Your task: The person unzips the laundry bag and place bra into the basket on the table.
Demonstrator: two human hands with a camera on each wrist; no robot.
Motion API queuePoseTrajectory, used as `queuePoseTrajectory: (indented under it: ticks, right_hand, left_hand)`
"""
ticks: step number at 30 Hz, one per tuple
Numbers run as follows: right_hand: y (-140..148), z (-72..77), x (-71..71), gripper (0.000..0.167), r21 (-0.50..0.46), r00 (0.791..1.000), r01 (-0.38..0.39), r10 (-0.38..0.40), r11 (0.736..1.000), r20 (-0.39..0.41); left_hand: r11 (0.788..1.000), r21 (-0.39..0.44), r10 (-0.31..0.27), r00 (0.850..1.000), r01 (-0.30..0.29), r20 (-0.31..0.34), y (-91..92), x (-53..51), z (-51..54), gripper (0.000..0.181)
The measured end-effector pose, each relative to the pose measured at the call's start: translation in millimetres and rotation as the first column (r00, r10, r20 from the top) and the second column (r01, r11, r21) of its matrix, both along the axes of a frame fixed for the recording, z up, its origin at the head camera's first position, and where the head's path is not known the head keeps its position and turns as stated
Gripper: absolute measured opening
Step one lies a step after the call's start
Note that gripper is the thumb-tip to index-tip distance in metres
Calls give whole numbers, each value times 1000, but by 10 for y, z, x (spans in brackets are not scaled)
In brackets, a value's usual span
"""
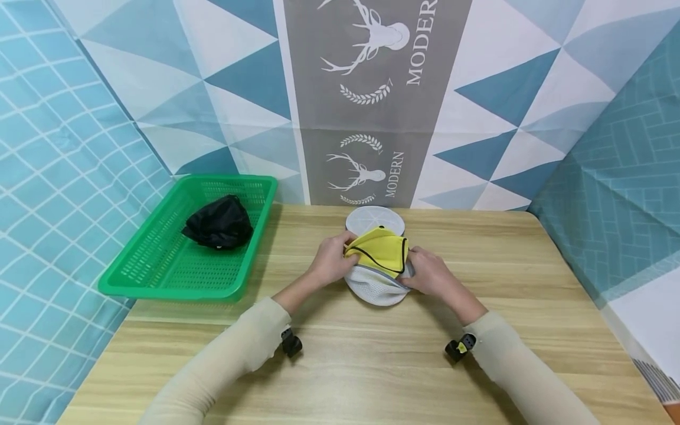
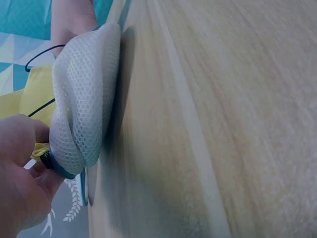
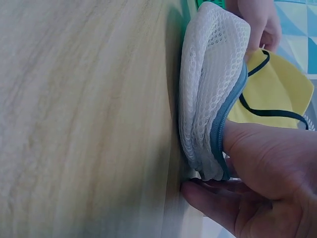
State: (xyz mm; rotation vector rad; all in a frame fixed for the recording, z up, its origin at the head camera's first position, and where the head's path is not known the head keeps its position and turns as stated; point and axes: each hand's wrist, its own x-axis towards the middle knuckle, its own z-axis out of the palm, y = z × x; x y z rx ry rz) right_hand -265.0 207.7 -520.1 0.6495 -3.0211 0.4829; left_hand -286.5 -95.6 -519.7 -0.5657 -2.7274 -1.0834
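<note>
A white mesh laundry bag (image 1: 373,290) with a grey-blue zip edge lies unzipped on the table, its round lid (image 1: 366,219) folded back. From its mouth sticks a piece of yellow cloth (image 1: 379,248) with black edging. My left hand (image 1: 332,258) pinches the cloth at its left side, thumb on top. In the left wrist view, those fingers also meet the dark rim of the bag (image 2: 84,94). On the opposite side, my right hand (image 1: 429,273) grips the zip edge, thumb inside the rim and fingers outside, plain in the right wrist view. Part of the cloth is hidden inside.
A green plastic basket (image 1: 188,280) stands at the left of the wooden table (image 1: 366,366), with a bunched black cloth item (image 1: 220,224) in it. Patterned fabric (image 1: 366,118) hangs behind the table's far edge.
</note>
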Motion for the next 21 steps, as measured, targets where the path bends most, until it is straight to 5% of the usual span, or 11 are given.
queuePoseTrajectory:
  ticks: [16, 20, 21]
  right_hand:
    - [-25, 55, 58, 74, 14, 1000, 14, -14, 1000, 13]
    - [-22, 45, 45, 76, 14, 1000, 15, -15, 1000, 9]
    - [-24, 40, 40, 76, 12, 1000, 14, -14, 1000, 12]
  left_hand:
    - [984, 170, 30, 988, -56, 152, -88, -179, -71, 37]
    - [981, 182, 38, 991, -61, 125, -89, -139, -8, 35]
    - [980, 191, 35, 993, -55, 108, -85, -26, 124, 34]
